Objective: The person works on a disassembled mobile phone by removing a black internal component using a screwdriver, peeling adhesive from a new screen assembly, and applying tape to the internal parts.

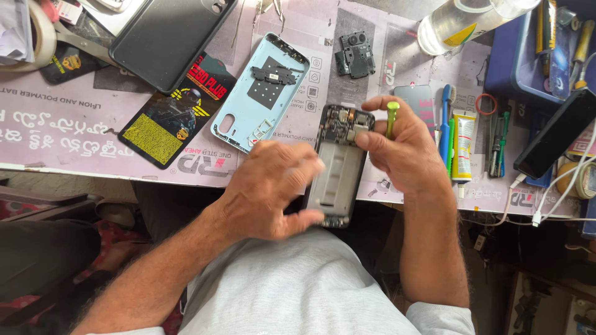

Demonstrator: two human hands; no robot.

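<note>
An opened phone body [338, 167] with bare circuit board at its far end lies at the table's near edge. My left hand [273, 189] grips its left side, thumb under the lower end, fingers blurred. My right hand [403, 146] holds a small screwdriver with a green handle [392, 118] upright beside the phone's top right corner, its tip hidden by the fingers. A light blue back cover [261, 90] lies face up to the left of the phone. A small black inner plate [355, 54] sits farther back.
A black phone case [167, 37] and a printed dark case [177, 111] lie at the left. Tape roll [37, 37] at far left. A toothbrush [445, 121], glue tube [463, 146], clear bottle [459, 22], tool tray [546, 49], dark phone [555, 133] and white cables [559, 186] crowd the right.
</note>
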